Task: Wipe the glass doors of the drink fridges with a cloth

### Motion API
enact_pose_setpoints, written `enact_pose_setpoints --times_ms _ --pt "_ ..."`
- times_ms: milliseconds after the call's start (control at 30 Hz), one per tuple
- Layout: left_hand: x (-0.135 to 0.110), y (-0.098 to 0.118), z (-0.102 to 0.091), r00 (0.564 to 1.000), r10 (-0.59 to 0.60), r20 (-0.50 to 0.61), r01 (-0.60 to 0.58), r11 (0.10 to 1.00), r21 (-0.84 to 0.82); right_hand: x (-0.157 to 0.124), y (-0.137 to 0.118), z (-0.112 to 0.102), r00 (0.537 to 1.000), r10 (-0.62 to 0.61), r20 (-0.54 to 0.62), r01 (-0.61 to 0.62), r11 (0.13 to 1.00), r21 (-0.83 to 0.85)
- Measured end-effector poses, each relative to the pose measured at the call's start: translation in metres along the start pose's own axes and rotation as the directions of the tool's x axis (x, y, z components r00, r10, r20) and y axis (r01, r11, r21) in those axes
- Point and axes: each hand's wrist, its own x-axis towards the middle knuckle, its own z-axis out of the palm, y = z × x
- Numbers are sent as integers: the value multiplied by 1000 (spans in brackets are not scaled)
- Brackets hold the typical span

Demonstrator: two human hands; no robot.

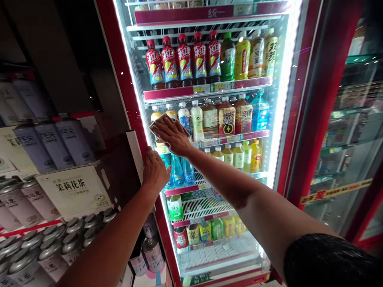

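Observation:
My right hand [172,133] lies flat on a light cloth [158,120], pressing it against the glass door [269,115] of a lit drinks fridge, near the door's left edge at the second shelf. My left hand [154,169] rests on the fridge's red left frame [125,75], fingers laid flat against it, just below the right hand. Behind the glass stand rows of bottles: red-capped bottles [184,59] on the upper shelf, pale and brown bottles [221,115] on the shelf behind the cloth, blue bottles [178,171] lower down.
Left of the fridge, shelves carry grey tins [54,141], a cream box with dark lettering [73,189] and several silver-lidded tins [44,247]. A second red-framed glass door [353,119] stands at the right. Lower fridge shelves are partly bare wire racks [206,201].

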Motion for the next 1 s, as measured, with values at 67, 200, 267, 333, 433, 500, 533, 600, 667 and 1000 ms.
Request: enact_pose_setpoints --times_ms 67,200,267,333,433,500,533,600,667,1000 --pt "4 5 -5 996 32 -79 -35 999 -30 -3 -1 2 994 94 -48 -93 996 5" --pt "23 7 -5 970 113 -215 -137 985 -101 -22 0 13 1000 2 -14 -1 1000 25" --pt "33 3 2 956 146 -255 -187 972 -143 -37 11 14 997 -79 17 78 997 22" --pt "42 -1 12 951 145 -271 -193 968 -160 -50 28 10 998 -63 15 63 998 10" --pt "49 -2 30 958 112 -265 -156 976 -151 -58 50 0 997 76 -31 -76 997 -3" --pt "50 1 40 956 83 -280 -122 985 -124 -58 55 -3 987 149 -64 -149 989 7" --pt "51 3 44 953 69 -294 -105 989 -109 -58 55 -3 984 165 -72 -164 986 16" --pt "51 8 49 945 44 -324 -75 994 -83 -62 55 -2 986 153 -66 -152 988 32" --pt "51 11 51 939 35 -341 -60 996 -62 -71 58 -2 995 96 -42 -94 995 34" --pt "48 13 55 927 13 -375 -20 1000 -15 -104 108 -18 951 277 -141 -275 961 34"
